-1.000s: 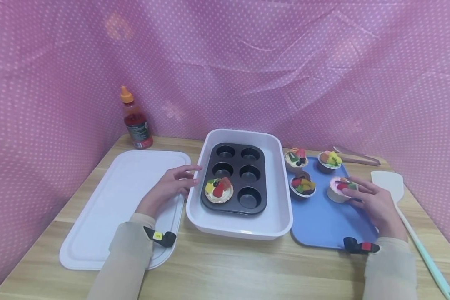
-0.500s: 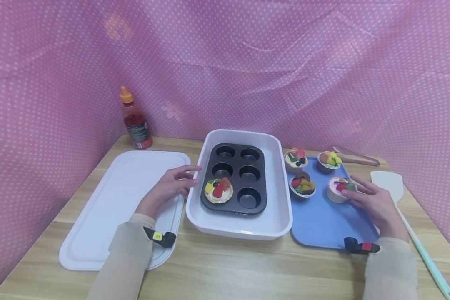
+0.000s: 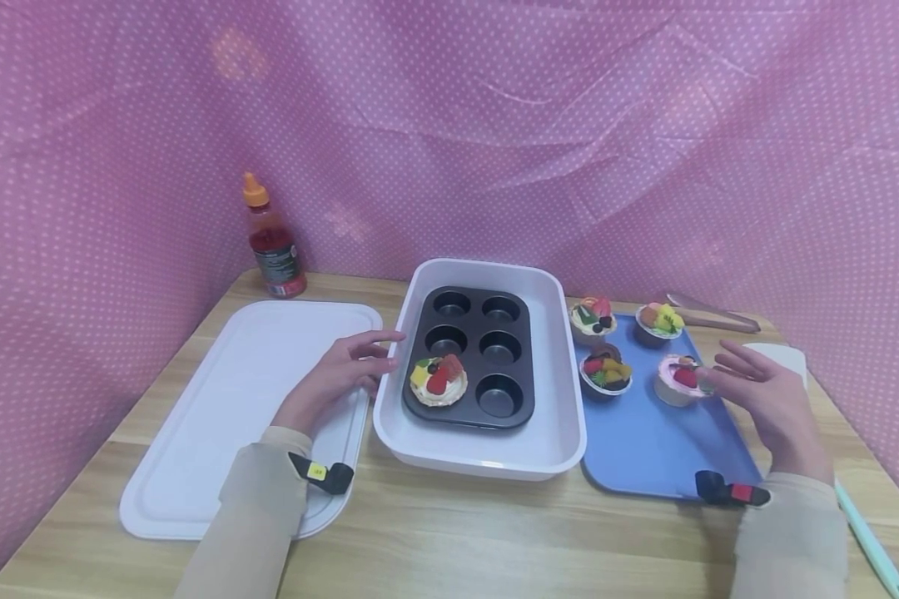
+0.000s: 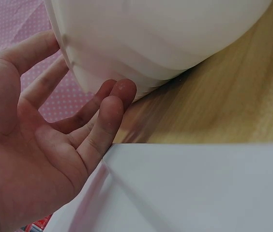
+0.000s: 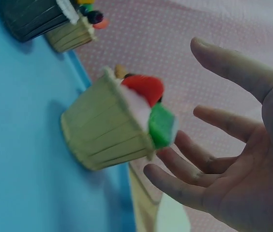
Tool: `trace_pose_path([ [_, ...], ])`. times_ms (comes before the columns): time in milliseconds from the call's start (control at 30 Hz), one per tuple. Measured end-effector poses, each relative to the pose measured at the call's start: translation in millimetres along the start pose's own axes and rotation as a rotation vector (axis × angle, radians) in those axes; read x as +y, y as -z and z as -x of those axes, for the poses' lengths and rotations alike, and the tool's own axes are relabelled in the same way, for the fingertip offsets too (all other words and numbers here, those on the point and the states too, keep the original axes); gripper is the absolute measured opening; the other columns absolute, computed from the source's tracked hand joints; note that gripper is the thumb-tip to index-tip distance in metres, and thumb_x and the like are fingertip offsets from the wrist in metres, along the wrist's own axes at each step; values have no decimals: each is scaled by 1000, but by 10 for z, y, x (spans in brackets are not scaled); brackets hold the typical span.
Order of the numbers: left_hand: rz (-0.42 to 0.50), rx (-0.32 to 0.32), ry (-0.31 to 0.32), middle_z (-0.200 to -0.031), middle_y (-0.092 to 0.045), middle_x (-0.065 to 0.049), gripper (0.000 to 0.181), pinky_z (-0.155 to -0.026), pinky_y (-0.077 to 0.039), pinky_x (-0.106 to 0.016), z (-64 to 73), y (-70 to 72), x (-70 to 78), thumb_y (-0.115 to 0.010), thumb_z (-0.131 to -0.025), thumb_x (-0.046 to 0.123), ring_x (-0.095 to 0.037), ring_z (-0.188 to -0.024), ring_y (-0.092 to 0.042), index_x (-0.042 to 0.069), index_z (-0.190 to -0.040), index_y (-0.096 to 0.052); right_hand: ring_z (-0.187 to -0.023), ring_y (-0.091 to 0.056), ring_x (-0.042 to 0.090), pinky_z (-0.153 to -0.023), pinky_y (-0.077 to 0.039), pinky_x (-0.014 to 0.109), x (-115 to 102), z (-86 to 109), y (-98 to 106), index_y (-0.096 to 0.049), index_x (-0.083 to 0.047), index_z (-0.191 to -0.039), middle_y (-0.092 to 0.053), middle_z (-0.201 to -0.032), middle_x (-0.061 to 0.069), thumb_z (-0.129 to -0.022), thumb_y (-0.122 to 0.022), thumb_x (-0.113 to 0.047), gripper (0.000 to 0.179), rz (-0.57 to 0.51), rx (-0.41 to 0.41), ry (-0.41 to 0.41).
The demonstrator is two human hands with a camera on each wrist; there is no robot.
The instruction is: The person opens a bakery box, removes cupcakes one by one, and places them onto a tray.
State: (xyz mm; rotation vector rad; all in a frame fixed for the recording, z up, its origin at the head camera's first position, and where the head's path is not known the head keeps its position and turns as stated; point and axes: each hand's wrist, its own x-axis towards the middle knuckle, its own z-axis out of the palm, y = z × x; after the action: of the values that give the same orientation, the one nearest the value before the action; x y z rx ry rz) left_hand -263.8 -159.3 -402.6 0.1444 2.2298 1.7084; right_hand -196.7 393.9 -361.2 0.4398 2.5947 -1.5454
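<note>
My right hand point(image 3: 775, 399) is beside a cupcake point(image 3: 674, 391) with pink cream, a strawberry and a green piece on top. In the right wrist view the fingers are spread and apart from the cupcake's pale wrapper point(image 5: 102, 128), which stands on the blue tray point(image 3: 637, 453). My left hand point(image 3: 337, 370) has its fingers at the left wall of the deep white pan point(image 3: 479, 467); the left wrist view shows them loosely bent at the pan's outer side point(image 4: 127, 48). Inside that pan lies a black muffin tin point(image 3: 464, 416). A fruit-topped cream tart point(image 3: 438, 387) fills its front left cup.
Other fruit cupcakes point(image 3: 605, 376) crowd the blue tray's far left part. Wooden tongs point(image 3: 719, 320) lie behind it, and a spatula with a mint handle point(image 3: 872, 545) lies at the right. A white board point(image 3: 247, 408) is under my left arm. A sauce bottle point(image 3: 275, 254) stands at the back left.
My right hand has let go of the pink cupcake and drawn back to the right and slightly up, fingers opened. The cupcake stays on the blue tray. My left hand has not moved.
</note>
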Motion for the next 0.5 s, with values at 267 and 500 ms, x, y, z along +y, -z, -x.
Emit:
trace_pose_path([
  [267,-9,-1,0,-137,-57,-18,55,-76,-58,-31,7,13,-10,-73,-91,22,-24,-105,-62,21,-144,-56,-99,-58,-14,-80,-54,10,-208,46,-25,-33,-8,-157,-58,-140,-9,-90,-76,-32,83,-216,47,101],
  [500,-2,-9,-14,-138,-57,-20,56,-76,-58,-31,19,9,-2,-73,-91,22,-22,-101,-64,20,-144,-56,-93,-55,-16,-72,-50,6,-392,120,-26,-35,-12,-157,-63,-112,-28,-90,-74,-41,82,-103,103,74],
])
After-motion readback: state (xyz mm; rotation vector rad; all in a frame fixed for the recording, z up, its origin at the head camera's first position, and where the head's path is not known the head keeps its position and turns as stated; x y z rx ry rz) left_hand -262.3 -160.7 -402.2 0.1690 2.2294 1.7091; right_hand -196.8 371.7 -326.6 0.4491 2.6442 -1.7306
